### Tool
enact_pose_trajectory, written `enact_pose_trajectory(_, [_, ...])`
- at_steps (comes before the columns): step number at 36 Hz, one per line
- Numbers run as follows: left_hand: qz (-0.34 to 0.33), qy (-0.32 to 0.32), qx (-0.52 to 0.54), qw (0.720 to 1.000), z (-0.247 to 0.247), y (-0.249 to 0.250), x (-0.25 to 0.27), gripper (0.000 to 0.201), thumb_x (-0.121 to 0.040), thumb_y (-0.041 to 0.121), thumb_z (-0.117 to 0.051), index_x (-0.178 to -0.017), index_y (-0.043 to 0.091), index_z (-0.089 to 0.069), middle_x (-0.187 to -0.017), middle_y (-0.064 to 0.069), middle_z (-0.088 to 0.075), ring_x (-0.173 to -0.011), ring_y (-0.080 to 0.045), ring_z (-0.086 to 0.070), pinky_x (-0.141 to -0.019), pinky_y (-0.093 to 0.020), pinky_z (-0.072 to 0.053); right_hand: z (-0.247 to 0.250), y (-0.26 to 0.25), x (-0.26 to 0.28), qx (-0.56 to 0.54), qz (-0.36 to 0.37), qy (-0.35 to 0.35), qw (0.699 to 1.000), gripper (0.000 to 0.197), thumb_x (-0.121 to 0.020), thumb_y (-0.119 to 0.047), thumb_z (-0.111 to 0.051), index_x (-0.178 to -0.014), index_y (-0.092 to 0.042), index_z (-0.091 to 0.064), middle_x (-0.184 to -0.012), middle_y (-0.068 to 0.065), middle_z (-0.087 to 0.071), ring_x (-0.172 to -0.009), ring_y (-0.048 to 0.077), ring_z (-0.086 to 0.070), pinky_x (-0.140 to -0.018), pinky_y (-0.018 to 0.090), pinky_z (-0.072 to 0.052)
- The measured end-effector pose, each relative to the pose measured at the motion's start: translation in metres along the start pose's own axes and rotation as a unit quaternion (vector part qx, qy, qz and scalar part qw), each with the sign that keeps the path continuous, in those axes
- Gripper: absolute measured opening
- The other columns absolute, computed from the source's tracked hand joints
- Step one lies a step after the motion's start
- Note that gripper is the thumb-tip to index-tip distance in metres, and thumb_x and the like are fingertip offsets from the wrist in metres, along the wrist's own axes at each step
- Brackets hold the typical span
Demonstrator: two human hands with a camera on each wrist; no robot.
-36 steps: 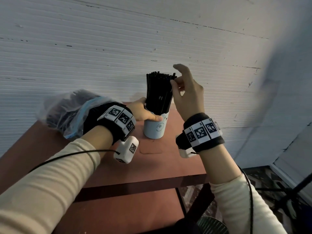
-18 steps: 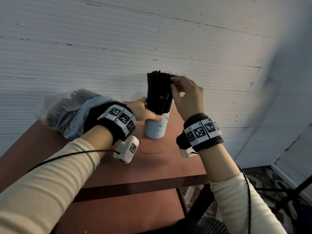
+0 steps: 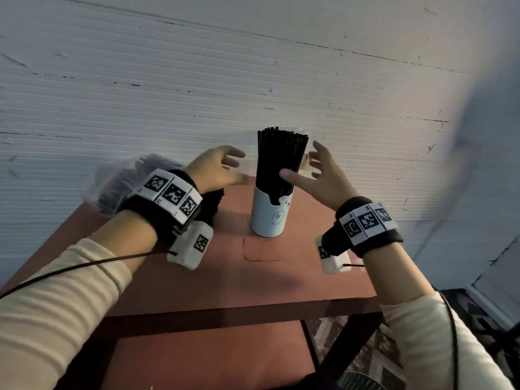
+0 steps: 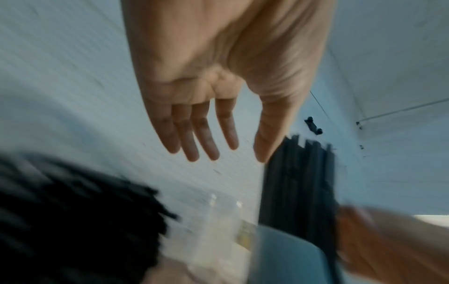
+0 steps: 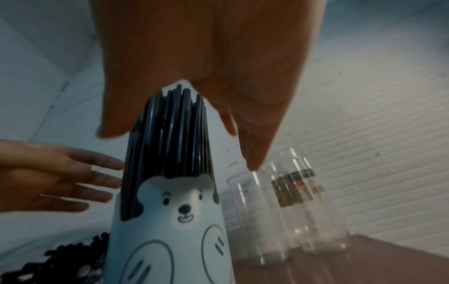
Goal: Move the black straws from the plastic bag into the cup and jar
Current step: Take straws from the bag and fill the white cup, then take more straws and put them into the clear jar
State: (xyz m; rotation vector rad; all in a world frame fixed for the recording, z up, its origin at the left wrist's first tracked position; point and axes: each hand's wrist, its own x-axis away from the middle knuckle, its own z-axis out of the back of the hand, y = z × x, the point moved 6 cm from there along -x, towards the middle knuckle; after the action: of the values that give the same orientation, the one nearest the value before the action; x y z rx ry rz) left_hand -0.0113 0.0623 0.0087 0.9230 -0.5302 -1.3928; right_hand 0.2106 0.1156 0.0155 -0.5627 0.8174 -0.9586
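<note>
A pale blue cup [image 3: 268,218] with a bear face [image 5: 170,217] stands on the brown table [image 3: 253,277], packed with upright black straws [image 3: 281,159]. My left hand [image 3: 218,168] hovers open just left of the straws, fingers spread and holding nothing. My right hand [image 3: 318,175] is open on the right side, its thumb against the straw bundle. A clear plastic bag [image 3: 118,178] with more black straws [image 5: 80,255] lies behind my left wrist. Two clear jars [image 5: 286,209] stand to the right of the cup, mostly hidden by my right hand in the head view.
A white ribbed wall [image 3: 253,80] runs right behind the table. The table's front edge [image 3: 239,313] has a lower shelf under it, and patterned floor shows at the lower right.
My left hand has let go of the cup and opened beside the straws. My right hand released the straw tops, dropped lower and spread open.
</note>
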Motion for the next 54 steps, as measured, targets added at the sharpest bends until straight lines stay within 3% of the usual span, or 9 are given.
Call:
enact_pose_trajectory(5, [-0.033, 0.114, -0.083, 0.989, 0.07, -0.011, 0.014, 0.023, -0.076, 0.023, -0.079, -0.095, 0.028, -0.066, -0.094, 0.005, -0.064, -0.092, -0.017, -0.064, -0.088, -0.032, -0.05, -0.035, 0.025, -0.005, 0.164, -0.07, -0.171, 0.969, 0.109, -0.043, -0.091, -0.065, -0.133, -0.033, -0.048, -0.132, -0.004, -0.058, -0.123, 0.017, -0.053, -0.101, 0.041, -0.047])
enact_pose_trajectory(9, [0.027, 0.066, -0.162, 0.984, 0.093, -0.039, 0.017, 0.03, -0.073, 0.026, -0.082, -0.094, 0.035, -0.062, -0.103, -0.004, -0.062, -0.095, -0.023, -0.061, -0.093, -0.039, -0.049, -0.056, 0.016, -0.008, 0.137, -0.074, -0.21, 0.965, 0.058, -0.071, -0.061, -0.073, -0.114, -0.028, -0.055, -0.107, -0.002, -0.066, -0.092, 0.018, -0.068, -0.08, 0.038, -0.059])
enact_pose_trajectory(15, [0.043, -0.063, -0.203, 0.976, 0.088, -0.063, 0.019, 0.047, -0.079, 0.017, -0.079, -0.121, 0.028, -0.06, -0.122, 0.004, -0.052, -0.108, -0.019, -0.054, -0.084, -0.026, -0.038, -0.078, 0.002, -0.033, 0.141, -0.071, -0.128, 0.979, 0.058, -0.08, -0.047, -0.073, -0.126, -0.018, -0.054, -0.117, 0.001, -0.062, -0.106, 0.021, -0.059, -0.083, 0.027, -0.044])
enact_pose_trajectory(21, [0.007, -0.051, -0.159, 0.986, 0.089, -0.073, 0.008, 0.049, -0.073, 0.008, -0.076, -0.09, 0.051, -0.06, -0.122, -0.003, -0.067, -0.109, -0.024, -0.063, -0.1, -0.046, -0.048, -0.111, 0.005, -0.074, 0.105, -0.101, -0.081, 0.986, 0.062, -0.079, -0.043, -0.074, -0.127, -0.011, -0.052, -0.118, 0.008, -0.063, -0.107, 0.027, -0.06, -0.078, 0.029, -0.045])
enact_pose_trajectory(25, [-0.01, -0.019, -0.156, 0.987, 0.093, -0.068, 0.003, 0.033, -0.081, 0.006, -0.072, -0.093, 0.036, -0.064, -0.118, -0.006, -0.066, -0.103, -0.028, -0.063, -0.095, -0.04, -0.049, -0.125, 0.01, -0.101, 0.113, -0.122, -0.064, 0.984, 0.066, -0.075, -0.049, -0.075, -0.124, -0.01, -0.054, -0.114, 0.008, -0.064, -0.098, 0.025, -0.06, -0.072, 0.028, -0.042])
enact_pose_trajectory(32, [-0.012, 0.003, -0.107, 0.994, 0.098, -0.071, -0.005, 0.023, -0.088, 0.006, -0.066, -0.108, 0.016, -0.069, -0.062, 0.001, -0.05, -0.035, 0.002, -0.038, -0.042, -0.009, -0.029, -0.142, 0.016, -0.132, 0.073, -0.137, -0.037, 0.987, 0.066, -0.078, -0.039, -0.076, -0.127, -0.003, -0.049, -0.121, 0.013, -0.062, -0.108, 0.031, -0.06, -0.075, 0.031, -0.045])
enact_pose_trajectory(41, [-0.015, -0.026, -0.075, 0.997, 0.1, -0.075, -0.01, 0.024, -0.09, 0.015, -0.067, -0.093, 0.038, -0.071, -0.087, -0.027, -0.064, -0.078, -0.017, -0.05, -0.068, -0.029, -0.038, -0.131, 0.021, -0.129, 0.02, -0.126, -0.02, 0.992, 0.084, -0.083, -0.038, -0.072, -0.144, -0.001, -0.027, -0.141, 0.017, -0.044, -0.127, 0.031, -0.047, -0.092, 0.035, -0.042])
enact_pose_trajectory(48, [-0.041, -0.008, -0.056, 0.998, 0.094, -0.065, -0.018, 0.023, -0.091, 0.009, -0.064, -0.096, 0.031, -0.07, -0.072, -0.014, -0.052, -0.051, -0.017, -0.034, -0.047, -0.02, -0.03, -0.087, 0.029, -0.116, 0.055, -0.092, 0.147, 0.983, 0.081, -0.08, -0.042, -0.073, -0.134, 0.001, -0.032, -0.135, 0.019, -0.038, -0.123, 0.032, -0.042, -0.103, 0.038, -0.036])
enact_pose_trajectory(54, [-0.056, 0.018, -0.066, 0.996, 0.086, -0.059, -0.022, 0.021, -0.09, 0.016, -0.066, -0.088, 0.035, -0.074, -0.086, -0.022, -0.067, -0.065, -0.024, -0.051, -0.066, -0.029, -0.04, -0.083, 0.042, -0.126, 0.052, -0.171, 0.188, 0.966, 0.106, -0.076, -0.051, -0.073, -0.146, 0.002, -0.015, -0.142, 0.022, -0.026, -0.13, 0.037, -0.032, -0.112, 0.044, -0.029])
